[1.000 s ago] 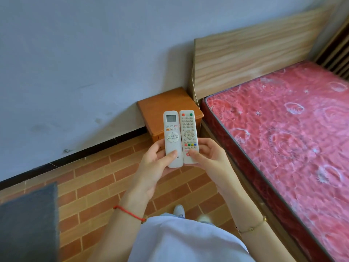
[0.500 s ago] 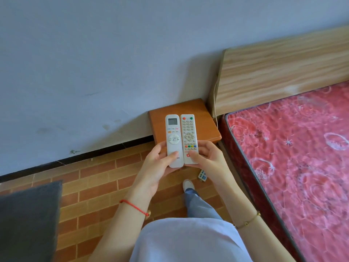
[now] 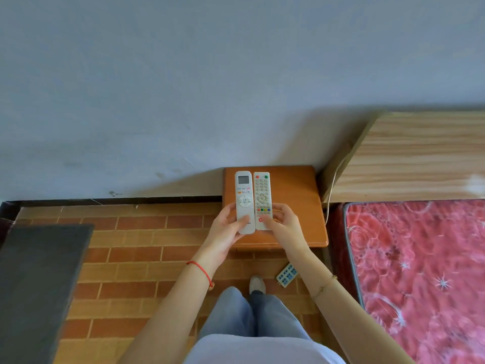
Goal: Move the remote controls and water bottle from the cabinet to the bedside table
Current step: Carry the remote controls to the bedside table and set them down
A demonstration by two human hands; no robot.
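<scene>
the remotes have come over the bedside table [image 3: 296, 206] at 12 o'clock, left hand [image 3: 227, 229] gripping the air-conditioner remote [image 3: 244, 198], right hand [image 3: 284, 227] gripping the tv remote [image 3: 262, 195]; neither set down, bottle unseen.

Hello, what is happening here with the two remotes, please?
A person holds two white remote controls side by side above the orange bedside table. The left hand grips the remote with a screen, the right hand grips the remote with many buttons. Whether they touch the table, I cannot tell. No water bottle is visible.
</scene>
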